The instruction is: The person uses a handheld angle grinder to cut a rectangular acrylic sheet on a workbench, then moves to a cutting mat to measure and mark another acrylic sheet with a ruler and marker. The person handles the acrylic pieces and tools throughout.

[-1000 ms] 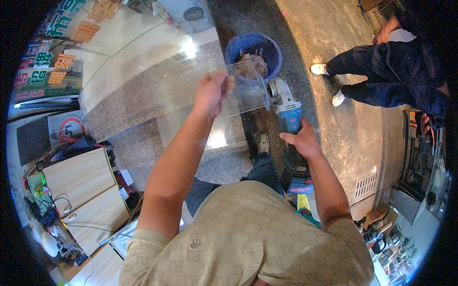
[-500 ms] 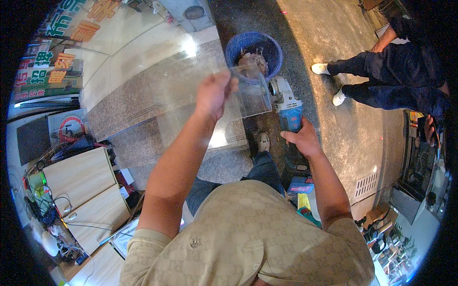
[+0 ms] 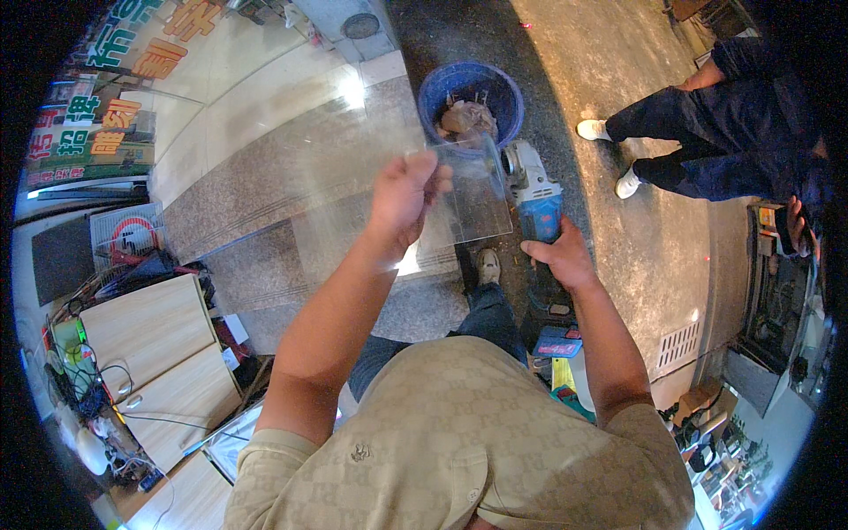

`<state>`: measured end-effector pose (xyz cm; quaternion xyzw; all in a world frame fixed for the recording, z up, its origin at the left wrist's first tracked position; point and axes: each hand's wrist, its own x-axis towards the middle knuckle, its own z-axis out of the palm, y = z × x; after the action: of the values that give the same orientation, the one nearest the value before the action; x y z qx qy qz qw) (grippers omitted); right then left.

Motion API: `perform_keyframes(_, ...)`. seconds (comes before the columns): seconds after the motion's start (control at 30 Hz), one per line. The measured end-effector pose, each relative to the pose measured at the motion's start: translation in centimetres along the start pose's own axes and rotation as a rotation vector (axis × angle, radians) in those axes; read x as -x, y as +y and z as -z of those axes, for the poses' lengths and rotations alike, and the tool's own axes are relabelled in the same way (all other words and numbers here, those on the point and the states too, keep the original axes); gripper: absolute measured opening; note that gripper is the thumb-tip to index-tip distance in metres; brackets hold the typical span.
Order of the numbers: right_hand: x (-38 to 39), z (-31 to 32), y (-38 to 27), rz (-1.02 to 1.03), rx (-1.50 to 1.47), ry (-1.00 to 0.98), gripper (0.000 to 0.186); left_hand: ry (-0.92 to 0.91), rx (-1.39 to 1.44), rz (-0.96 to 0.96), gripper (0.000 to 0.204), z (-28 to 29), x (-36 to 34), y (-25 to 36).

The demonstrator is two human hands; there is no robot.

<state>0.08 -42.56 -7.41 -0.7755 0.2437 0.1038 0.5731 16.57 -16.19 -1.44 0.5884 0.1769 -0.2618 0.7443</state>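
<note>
Left hand (image 3: 411, 196) pinches clear sheet (image 3: 481, 201); its left extent indistinct. Right hand (image 3: 565, 258) wraps grinder (image 3: 537, 196), fingers mostly hidden. Sheet just left of grinder head, contact unclear. Bin (image 3: 427, 99) farther off.

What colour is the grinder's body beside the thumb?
The grinder's body is blue; head view shows it.

- Polo shirt (image 3: 495, 397) in khaki-beige, its fabric covered in a tonal, slightly darker repeating motif
- Small dark embroidered emblem (image 3: 361, 452) on the left chest
- Short front placket (image 3: 461, 486) in matching cloth, with a small round pale button (image 3: 473, 494)
- Left sleeve (image 3: 281, 459) and right sleeve (image 3: 649, 450) short, in the same beige
- Left hand (image 3: 410, 199) and right hand (image 3: 563, 254) bare, forearms uncovered
- Dark blue jeans (image 3: 493, 320)
- Pale shoe (image 3: 488, 265), rounded at the toe
</note>
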Motion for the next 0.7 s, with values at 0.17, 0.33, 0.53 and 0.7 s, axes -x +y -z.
perform_keyframes(0.17,-0.3,0.3,-0.5,-0.096,0.010,-0.006,0.077,-0.021,0.026,-0.063,0.021,0.3,0.7,0.2)
perform_keyframes(0.33,0.6,0.9,-0.9,0.017,0.038,0.149,0.107,0.046,0.007,-0.175,0.038,1.2,2.0,0.6)
perform_keyframes(0.53,0.0,2.6,-0.1,-0.027,0.141,0.167,0.112,0.071,-0.110,-0.285,0.043,2.6,3.1,2.0)
perform_keyframes(0.7,0.4,3.2,0.2,-0.061,0.241,0.228,0.110,0.068,-0.167,-0.414,0.039,2.3,4.5,2.8)
